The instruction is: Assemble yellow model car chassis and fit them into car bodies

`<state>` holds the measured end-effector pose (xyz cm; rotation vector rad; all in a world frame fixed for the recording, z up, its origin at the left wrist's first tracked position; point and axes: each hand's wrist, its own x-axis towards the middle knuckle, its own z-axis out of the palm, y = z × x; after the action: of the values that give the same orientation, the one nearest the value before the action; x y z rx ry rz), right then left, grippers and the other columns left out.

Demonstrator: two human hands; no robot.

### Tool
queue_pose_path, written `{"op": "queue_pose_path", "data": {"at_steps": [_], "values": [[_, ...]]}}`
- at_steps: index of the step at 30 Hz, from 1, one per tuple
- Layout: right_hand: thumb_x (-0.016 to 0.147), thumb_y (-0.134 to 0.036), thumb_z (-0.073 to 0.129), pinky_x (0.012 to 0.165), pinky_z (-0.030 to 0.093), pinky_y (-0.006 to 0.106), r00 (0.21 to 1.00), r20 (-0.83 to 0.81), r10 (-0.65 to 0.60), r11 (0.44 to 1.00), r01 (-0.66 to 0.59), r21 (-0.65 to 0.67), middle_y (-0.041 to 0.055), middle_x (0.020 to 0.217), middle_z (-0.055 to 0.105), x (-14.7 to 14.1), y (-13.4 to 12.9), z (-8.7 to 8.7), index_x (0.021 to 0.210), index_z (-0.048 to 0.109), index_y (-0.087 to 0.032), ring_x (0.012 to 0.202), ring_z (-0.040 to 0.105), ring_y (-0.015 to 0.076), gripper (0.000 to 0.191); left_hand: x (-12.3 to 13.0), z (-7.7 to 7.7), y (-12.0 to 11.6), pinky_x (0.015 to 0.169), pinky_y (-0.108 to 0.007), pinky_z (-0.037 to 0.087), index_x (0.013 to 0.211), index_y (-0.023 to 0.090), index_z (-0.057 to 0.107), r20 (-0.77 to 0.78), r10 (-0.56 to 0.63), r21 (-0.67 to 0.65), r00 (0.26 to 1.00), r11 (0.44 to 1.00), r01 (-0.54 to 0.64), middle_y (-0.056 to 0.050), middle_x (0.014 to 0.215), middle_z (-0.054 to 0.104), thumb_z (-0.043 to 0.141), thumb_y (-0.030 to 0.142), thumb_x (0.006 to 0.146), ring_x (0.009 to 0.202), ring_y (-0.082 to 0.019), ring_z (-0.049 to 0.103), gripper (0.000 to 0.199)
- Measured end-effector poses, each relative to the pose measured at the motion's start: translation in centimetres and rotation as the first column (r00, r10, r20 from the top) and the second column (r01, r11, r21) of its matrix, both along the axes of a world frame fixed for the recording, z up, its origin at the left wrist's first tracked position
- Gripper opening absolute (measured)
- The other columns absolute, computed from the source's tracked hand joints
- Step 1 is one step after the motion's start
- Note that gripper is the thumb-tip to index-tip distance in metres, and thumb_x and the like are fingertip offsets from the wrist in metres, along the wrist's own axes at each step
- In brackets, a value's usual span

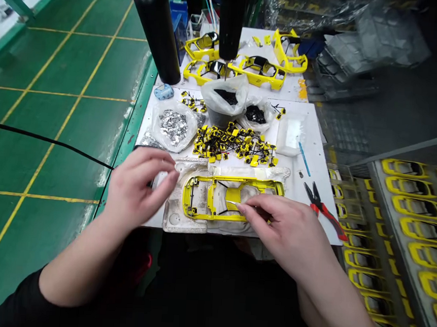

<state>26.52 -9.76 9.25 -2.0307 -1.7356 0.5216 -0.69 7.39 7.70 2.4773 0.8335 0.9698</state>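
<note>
Two hands: apart, neither clamped on the shell.
Left hand (139, 190): raised at the near-left end of the shell, its fingertips (172, 176) pinched together; anything held there is too small to tell.
Right hand (284, 231): over the shell's near side, pinching a thin pale sliver (231, 203) against the middle.
Yellow model car body shell (233, 198): lying in front of both hands, between them, in a foam cradle (178, 223). It looks light and stiff but fragile, with thin glossy rails; the thicker outer rim seems the safest hold.
Beyond the left hand: a clear bag of silver chips (174, 126).
Beyond the right hand: a white bag (223, 92) and a smaller clear bag (254, 115), both holding black pieces, behind a heap of small yellow-and-black parts (234, 145).
Right of the right hand: red-handled pliers (324, 212) on the white worktop (316, 174); farther right, a rack of yellow shells (401, 204).
</note>
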Motion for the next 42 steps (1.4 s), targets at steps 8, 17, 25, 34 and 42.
{"op": "queue_pose_path", "data": {"at_steps": [8, 17, 25, 34, 42], "values": [[0.112, -0.044, 0.067, 0.085, 0.056, 0.037, 0.999, -0.032, -0.017, 1.0, 0.016, -0.018, 0.0025, 0.103, 0.084, 0.3, -1.3, 0.1, 0.105, 0.082, -0.027, 0.092, 0.08, 0.0248, 0.024, 4.5, -0.2, 11.9, 0.088, -0.045, 0.053, 0.102, 0.02, 0.085, -0.641, 0.225, 0.022, 0.734, 0.961, -0.275, -0.016, 0.111, 0.081, 0.071, 0.03, 0.096, 0.106, -0.037, 0.071, 0.019], [0.113, -0.047, 0.064, 0.08, 0.052, 0.037, 0.996, -0.023, -0.084, 0.992, 0.082, -0.101, -0.0017, 0.097, 0.082, 1.0, -2.7, 0.0, 0.1, 0.081, -0.03, 0.088, 0.078, 0.0224, 0.028, 5.9, -0.3, 12.9, 0.081, -0.042, 0.049, 0.095, 0.021, 0.085, -0.688, 0.221, -0.008, 0.691, 0.95, -0.312, -0.015, 0.093, 0.08, 0.072, 0.029, 0.089, 0.09, -0.035, 0.073, 0.016], [0.113, -0.049, 0.062, 0.083, 0.053, 0.038, 0.996, -0.05, -0.068, 0.993, 0.063, -0.102, -0.0018, 0.097, 0.081, 0.9, -2.4, -0.5, 0.1, 0.08, -0.029, 0.089, 0.078, 0.0231, 0.029, 4.2, 0.8, 11.7, 0.071, -0.036, 0.051, 0.092, 0.024, 0.085, -0.552, 0.274, -0.14, 0.788, 0.901, -0.411, -0.006, 0.082, 0.08, 0.073, 0.028, 0.083, 0.073, -0.024, 0.07, 0.016], [0.112, -0.046, 0.065, 0.087, 0.057, 0.041, 0.998, -0.045, -0.047, 0.999, 0.046, -0.018, -0.0003, 0.104, 0.084, 0.6, -1.6, -0.5, 0.105, 0.083, -0.029, 0.095, 0.08, 0.0259, 0.026, 2.9, 1.3, 7.6, 0.076, -0.036, 0.057, 0.1, 0.028, 0.094, -0.143, 0.384, -0.437, 0.912, 0.803, -0.406, -0.005, 0.093, 0.087, 0.087, 0.039, 0.083, 0.081, -0.023, 0.073, 0.021], [0.11, -0.038, 0.072, 0.085, 0.058, 0.036, 0.994, -0.108, -0.029, 0.987, 0.046, 0.156, -0.002, 0.105, 0.085, -0.1, -0.4, 0.2, 0.106, 0.082, -0.026, 0.094, 0.081, 0.0203, 0.016, 3.0, 2.5, 3.7, 0.081, -0.033, 0.058, 0.102, 0.031, 0.093, -0.022, 0.339, -0.558, 0.941, 0.776, -0.292, -0.002, 0.099, 0.089, 0.092, 0.039, 0.085, 0.091, -0.023, 0.079, 0.019]]}}
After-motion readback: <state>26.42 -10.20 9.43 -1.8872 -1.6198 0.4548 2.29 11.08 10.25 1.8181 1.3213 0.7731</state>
